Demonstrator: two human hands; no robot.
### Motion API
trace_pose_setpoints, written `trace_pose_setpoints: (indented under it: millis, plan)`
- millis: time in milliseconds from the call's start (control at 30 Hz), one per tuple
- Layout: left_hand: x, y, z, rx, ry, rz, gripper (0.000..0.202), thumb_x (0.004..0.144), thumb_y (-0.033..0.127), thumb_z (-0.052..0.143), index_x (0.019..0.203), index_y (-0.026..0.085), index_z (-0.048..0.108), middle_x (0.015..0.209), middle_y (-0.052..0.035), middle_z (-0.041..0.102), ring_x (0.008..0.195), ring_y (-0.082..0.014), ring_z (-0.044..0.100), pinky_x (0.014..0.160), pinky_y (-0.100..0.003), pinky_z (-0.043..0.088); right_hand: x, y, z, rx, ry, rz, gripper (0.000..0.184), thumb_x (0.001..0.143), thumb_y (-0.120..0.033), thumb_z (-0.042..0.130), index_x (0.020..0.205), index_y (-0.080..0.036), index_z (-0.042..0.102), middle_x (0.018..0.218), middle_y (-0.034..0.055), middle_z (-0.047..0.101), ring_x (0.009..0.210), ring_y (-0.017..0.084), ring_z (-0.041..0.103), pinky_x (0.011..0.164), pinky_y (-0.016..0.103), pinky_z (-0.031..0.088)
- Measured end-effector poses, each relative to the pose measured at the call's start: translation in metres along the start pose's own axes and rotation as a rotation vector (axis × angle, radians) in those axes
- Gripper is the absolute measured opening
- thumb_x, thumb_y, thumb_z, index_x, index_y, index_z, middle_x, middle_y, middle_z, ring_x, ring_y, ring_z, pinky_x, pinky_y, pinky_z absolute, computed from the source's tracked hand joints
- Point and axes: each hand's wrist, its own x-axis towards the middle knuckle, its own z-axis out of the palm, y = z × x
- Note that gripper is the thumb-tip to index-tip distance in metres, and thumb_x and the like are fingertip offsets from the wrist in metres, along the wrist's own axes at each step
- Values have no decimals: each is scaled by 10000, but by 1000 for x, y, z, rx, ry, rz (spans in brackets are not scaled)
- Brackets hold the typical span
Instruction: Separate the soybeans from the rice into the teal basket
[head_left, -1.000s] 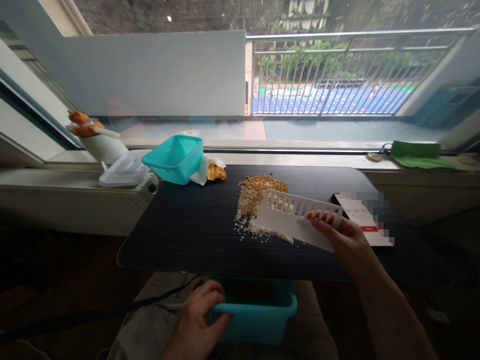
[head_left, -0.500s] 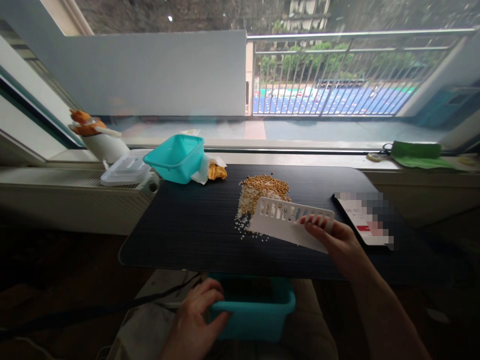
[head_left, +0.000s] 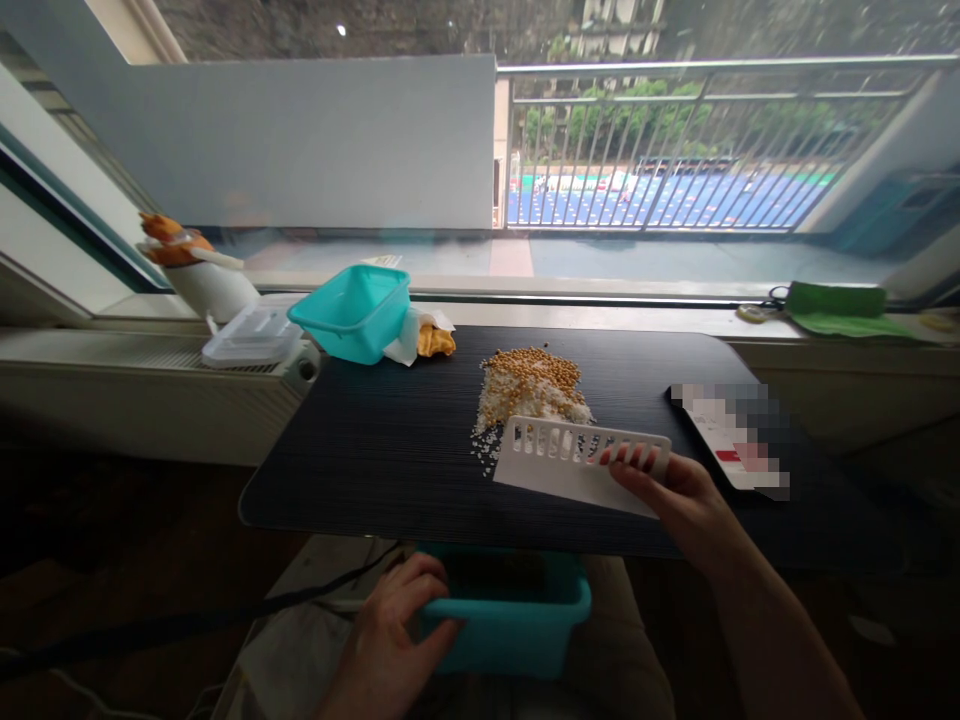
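Note:
My right hand (head_left: pixel 679 490) is closed on the right end of a flat white slotted plastic plate (head_left: pixel 570 478), fingers behind it and thumb in front. The plate stands tilted over the dark table, along the near side of a heap. Tan beans, which look like soybeans (head_left: pixel 536 365), lie at the back of that heap, with white rice grains (head_left: pixel 517 400) at its front. Below the table's near edge, my left hand (head_left: pixel 401 620) grips the rim of a teal plastic bin (head_left: pixel 517 630) on my lap. The bin's inside is dark.
A second teal bin (head_left: pixel 356 320) stands at the table's back left, beside a crumpled orange-brown cloth (head_left: pixel 435 340). A phone (head_left: pixel 720 440) lies on the right. A clear plastic lid (head_left: pixel 251 335) sits further left. A green cloth (head_left: pixel 840 312) and scissors (head_left: pixel 776 297) are on the sill.
My right hand has drawn the slotted plate slightly toward me and down, and more of the rice behind it shows. My left hand stays on the bin's rim.

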Motion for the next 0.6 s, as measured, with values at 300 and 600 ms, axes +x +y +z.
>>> trace_pose_setpoints:
  millis: [300, 600]
  plan:
    - [1, 4, 1, -18, -12, -5, 88, 738, 173, 638, 671, 209, 681, 885, -46, 685, 850, -222, 662, 785, -288, 530, -1, 3, 3, 6, 74, 8, 214, 715, -431, 780, 738, -219, 762, 837, 47, 737, 857, 242, 662, 840, 361, 518]
    - [2, 2, 1, -17, -13, 6, 91, 737, 158, 638, 672, 208, 678, 873, -37, 677, 833, -212, 666, 768, -278, 527, 1, 1, 2, 10, 66, 0, 222, 712, -446, 781, 746, -227, 769, 843, 47, 734, 862, 245, 659, 843, 368, 517]
